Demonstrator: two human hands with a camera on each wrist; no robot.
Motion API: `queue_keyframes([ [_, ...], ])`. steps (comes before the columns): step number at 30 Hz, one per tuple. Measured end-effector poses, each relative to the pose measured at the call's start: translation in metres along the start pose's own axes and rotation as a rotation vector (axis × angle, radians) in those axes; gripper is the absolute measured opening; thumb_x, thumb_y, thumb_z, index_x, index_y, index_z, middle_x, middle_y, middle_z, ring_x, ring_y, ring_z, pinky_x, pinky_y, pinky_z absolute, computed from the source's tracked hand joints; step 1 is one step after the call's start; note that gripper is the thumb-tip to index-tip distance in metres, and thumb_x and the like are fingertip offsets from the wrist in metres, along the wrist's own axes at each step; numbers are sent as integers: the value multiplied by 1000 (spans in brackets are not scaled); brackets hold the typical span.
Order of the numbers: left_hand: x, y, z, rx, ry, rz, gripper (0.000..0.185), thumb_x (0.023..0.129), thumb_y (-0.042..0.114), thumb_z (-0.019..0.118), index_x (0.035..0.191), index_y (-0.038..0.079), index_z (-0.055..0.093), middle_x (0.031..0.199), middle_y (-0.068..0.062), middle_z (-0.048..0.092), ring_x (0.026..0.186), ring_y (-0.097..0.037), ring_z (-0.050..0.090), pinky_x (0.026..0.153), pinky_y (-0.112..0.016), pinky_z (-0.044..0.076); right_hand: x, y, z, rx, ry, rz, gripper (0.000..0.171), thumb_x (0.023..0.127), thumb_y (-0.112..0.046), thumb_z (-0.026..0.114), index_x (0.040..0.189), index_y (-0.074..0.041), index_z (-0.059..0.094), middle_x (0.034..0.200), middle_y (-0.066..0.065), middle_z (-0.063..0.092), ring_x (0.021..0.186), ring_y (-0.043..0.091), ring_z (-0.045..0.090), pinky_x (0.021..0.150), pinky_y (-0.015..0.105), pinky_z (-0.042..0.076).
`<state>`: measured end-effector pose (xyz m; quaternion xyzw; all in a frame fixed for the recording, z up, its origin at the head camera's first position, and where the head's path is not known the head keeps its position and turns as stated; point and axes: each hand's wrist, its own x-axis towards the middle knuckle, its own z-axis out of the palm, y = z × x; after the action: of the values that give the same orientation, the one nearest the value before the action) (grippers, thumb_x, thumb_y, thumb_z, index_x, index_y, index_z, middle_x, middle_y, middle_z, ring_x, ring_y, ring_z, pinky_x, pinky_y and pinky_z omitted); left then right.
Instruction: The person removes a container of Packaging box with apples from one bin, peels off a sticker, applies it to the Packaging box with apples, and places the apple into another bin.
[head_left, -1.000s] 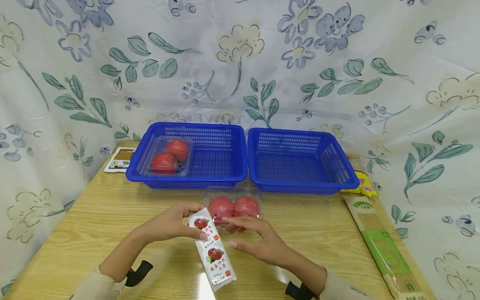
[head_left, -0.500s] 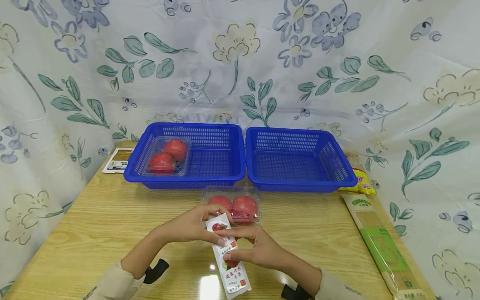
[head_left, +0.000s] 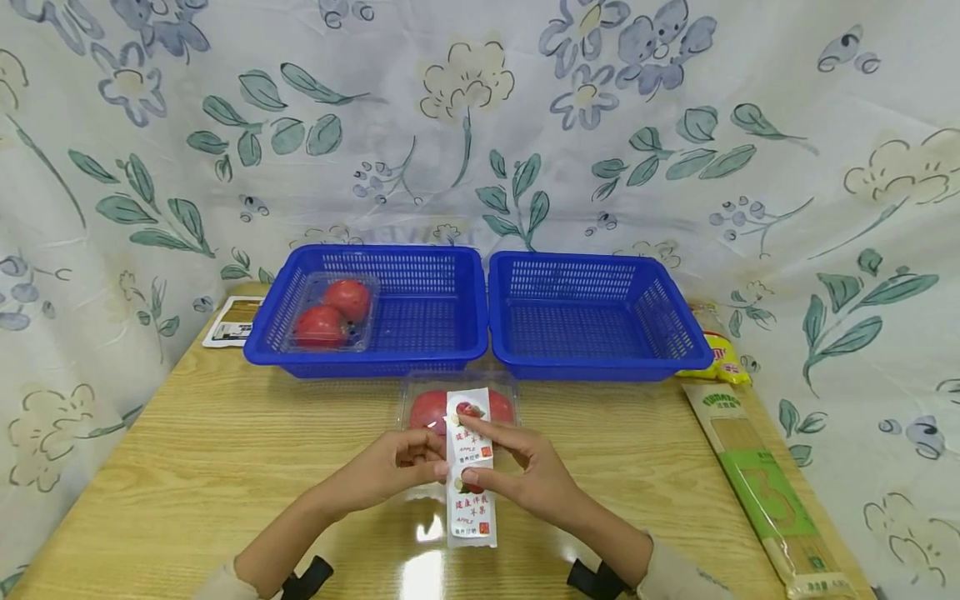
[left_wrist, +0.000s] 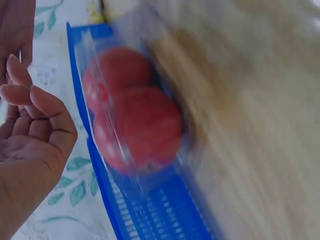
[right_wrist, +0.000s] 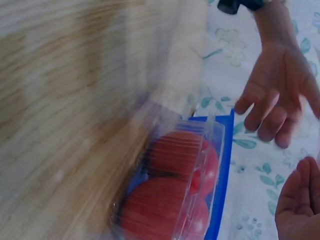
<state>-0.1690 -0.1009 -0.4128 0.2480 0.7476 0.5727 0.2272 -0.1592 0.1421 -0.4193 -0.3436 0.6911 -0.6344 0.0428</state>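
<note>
In the head view, a white strip of apple stickers (head_left: 471,517) stands almost upright in front of me. My left hand (head_left: 397,471) pinches its left edge, thumb tip right at the border, the other fingers curled in. My right hand (head_left: 528,475) holds the strip from the right, index finger and thumb lying over its printed face. Behind the strip, partly hidden by it, lies a clear plastic box (head_left: 408,385) with two red apples (head_left: 429,410). The box also shows in both wrist views, where the left view's apples (left_wrist: 142,125) are blurred.
A blue basket (head_left: 420,354) at back left bears another clear box of red fruit (head_left: 322,327). To its right stands a second blue basket (head_left: 600,364). A green noodle pack (head_left: 772,492) and yellow bag (head_left: 723,358) lie right; a flat packet (head_left: 228,323) lies far left.
The strip has moved right and turned from slanted to upright. My left fingers have gone from its upper part to its left edge, while my right hand has come onto its face.
</note>
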Motion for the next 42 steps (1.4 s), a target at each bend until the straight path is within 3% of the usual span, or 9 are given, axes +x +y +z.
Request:
queue_keyframes([
  [5, -3, 0, 14, -49, 6, 67, 16, 99, 17, 61, 103, 5, 69, 93, -4, 68, 85, -18, 64, 78, -30, 53, -1, 1, -1, -24, 32, -47, 59, 90, 1, 69, 145, -3, 50, 146, 16, 52, 140, 19, 44, 115, 30, 34],
  [11, -2, 3, 20, -103, 104, 113, 16, 97, 12, 63, 101, -3, 68, 88, 0, 68, 81, -9, 64, 74, -28, 54, -3, 4, 5, -48, 47, -32, 61, 91, 1, 67, 148, -5, 46, 148, 14, 50, 127, 16, 55, 107, 36, 44],
  [19, -2, 5, 27, 0, 234, 155, 10, 92, 12, 69, 97, 3, 71, 79, 2, 67, 69, -6, 56, 64, -24, 48, -1, 7, 11, -174, 6, -148, 51, 95, 0, 62, 144, -1, 49, 128, 17, 66, 118, 23, 64, 101, 39, 50],
  [23, -1, 5, 30, 44, 273, 227, 6, 91, 11, 71, 89, 5, 70, 69, 0, 57, 66, -3, 48, 60, -23, 44, -3, 9, 15, -128, -21, -124, 47, 98, 0, 57, 144, 0, 49, 126, 15, 67, 115, 20, 66, 101, 38, 50],
  [27, 0, 4, 31, 58, 294, 282, 5, 90, 6, 71, 85, 7, 70, 64, -8, 50, 64, -2, 45, 56, -24, 42, -6, 13, 19, -20, -38, -63, 42, 102, -1, 49, 144, -1, 49, 134, 16, 62, 126, 20, 58, 109, 38, 43],
  [31, 0, 2, 31, 77, 309, 298, 6, 89, 5, 72, 84, 9, 71, 63, -8, 51, 63, -1, 44, 54, -23, 41, -7, 15, 23, 88, -20, -11, 39, 103, -2, 47, 142, -1, 52, 133, 19, 61, 125, 18, 59, 106, 36, 45],
  [36, 0, 1, 31, 98, 307, 309, 6, 88, 4, 72, 87, 9, 74, 63, -6, 54, 61, -1, 44, 53, -22, 41, -8, 12, 27, 134, 26, 76, 37, 103, -6, 48, 139, -1, 55, 134, 17, 61, 125, 15, 59, 104, 32, 46],
  [42, -1, 1, 31, 94, 292, 343, 8, 89, 2, 70, 91, 8, 75, 66, -6, 59, 61, -1, 45, 52, -22, 41, -7, 11, 29, 165, 54, 79, 36, 103, -6, 48, 136, 4, 55, 130, 23, 61, 111, 13, 67, 90, 29, 55],
])
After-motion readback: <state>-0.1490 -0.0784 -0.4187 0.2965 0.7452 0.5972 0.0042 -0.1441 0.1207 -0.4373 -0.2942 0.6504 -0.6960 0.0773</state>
